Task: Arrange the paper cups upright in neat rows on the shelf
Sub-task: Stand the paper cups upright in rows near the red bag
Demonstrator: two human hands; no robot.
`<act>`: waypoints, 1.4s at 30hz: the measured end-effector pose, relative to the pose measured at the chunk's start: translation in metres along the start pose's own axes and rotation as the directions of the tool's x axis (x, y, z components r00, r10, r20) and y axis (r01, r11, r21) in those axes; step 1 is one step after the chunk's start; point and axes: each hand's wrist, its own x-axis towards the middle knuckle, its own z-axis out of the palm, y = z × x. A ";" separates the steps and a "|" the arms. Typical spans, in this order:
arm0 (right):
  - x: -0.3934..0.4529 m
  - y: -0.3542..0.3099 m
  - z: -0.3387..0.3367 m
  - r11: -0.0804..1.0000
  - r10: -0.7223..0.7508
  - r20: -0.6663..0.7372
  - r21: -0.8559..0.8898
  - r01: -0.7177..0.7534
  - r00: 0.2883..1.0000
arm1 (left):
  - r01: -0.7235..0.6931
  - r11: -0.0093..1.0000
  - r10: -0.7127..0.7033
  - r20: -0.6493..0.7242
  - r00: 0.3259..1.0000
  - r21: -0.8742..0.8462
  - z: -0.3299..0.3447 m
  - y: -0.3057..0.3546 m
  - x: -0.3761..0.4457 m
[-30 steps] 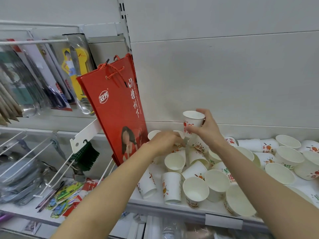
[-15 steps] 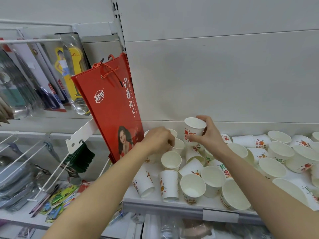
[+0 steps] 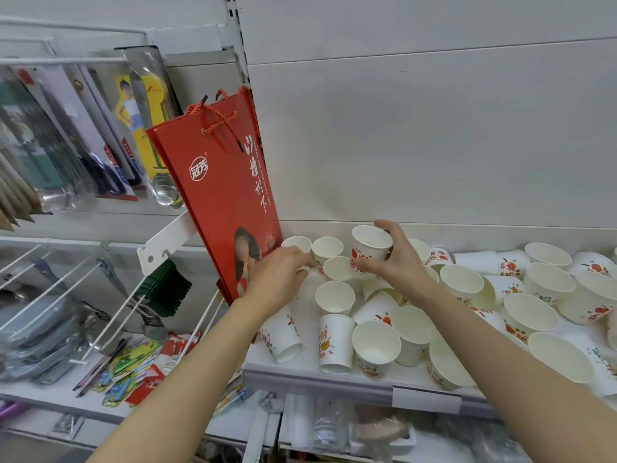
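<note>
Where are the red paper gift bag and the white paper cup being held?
Red paper gift bag [image 3: 220, 195], head view, middle of its front face.
White paper cup in right hand [image 3: 367, 253], head view, its printed side wall.

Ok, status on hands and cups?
Right hand gripping upright cup. Left hand on back-corner cup. Many cups tipped; red bag crowds corner.

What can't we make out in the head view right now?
- Left hand: its fingertips are hidden behind its own knuckles, so what they touch among the cups by the red bag is unclear.
- Cups behind the right hand, which holds a cup: hidden by hand and wrist.
- Right end of the shelf: cut off by the frame edge.
- Packets below: blurred.
</note>
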 end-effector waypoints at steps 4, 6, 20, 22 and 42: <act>-0.005 -0.011 0.016 0.998 -0.042 0.050 0.039 0.041 0.998 | 0.197 0.952 -0.226 0.103 0.969 0.235 0.002 -0.002 -0.048; -0.005 -0.019 0.032 0.998 -0.050 0.096 0.034 0.047 0.994 | 0.261 0.927 -0.313 0.170 0.934 0.270 0.009 -0.001 -0.057; -0.014 -0.029 0.102 0.934 -0.196 0.294 -0.235 0.269 0.936 | 0.338 0.936 -0.348 -0.119 0.930 -0.099 -0.009 0.009 -0.120; -0.017 -0.029 0.107 0.899 -0.220 0.336 -0.295 0.324 0.916 | 0.296 0.950 -0.310 -0.176 0.934 -0.097 -0.005 0.008 -0.131; -0.022 -0.001 0.119 0.511 -0.269 0.330 -0.748 0.425 0.905 | -0.032 0.997 -0.001 -0.417 0.909 -0.073 0.026 -0.011 -0.139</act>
